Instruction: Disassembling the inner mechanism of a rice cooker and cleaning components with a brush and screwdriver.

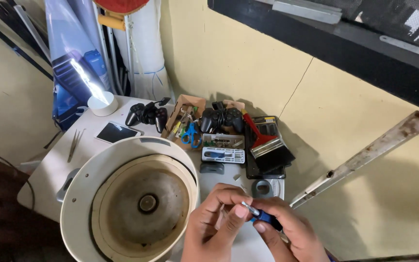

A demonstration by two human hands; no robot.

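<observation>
Two hands meet low over the tabletop (49,170): our right hand (292,233) grips the blue-handled screwdriver (263,216), left hand (219,218) pinching its bit; we should seat it straight.

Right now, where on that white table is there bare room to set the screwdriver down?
Bare table lies between the tweezers and the round fan housing, and in a strip near both hands. It is crowded at the back, around the game controllers, scissors, bit case and paintbrush.
</observation>
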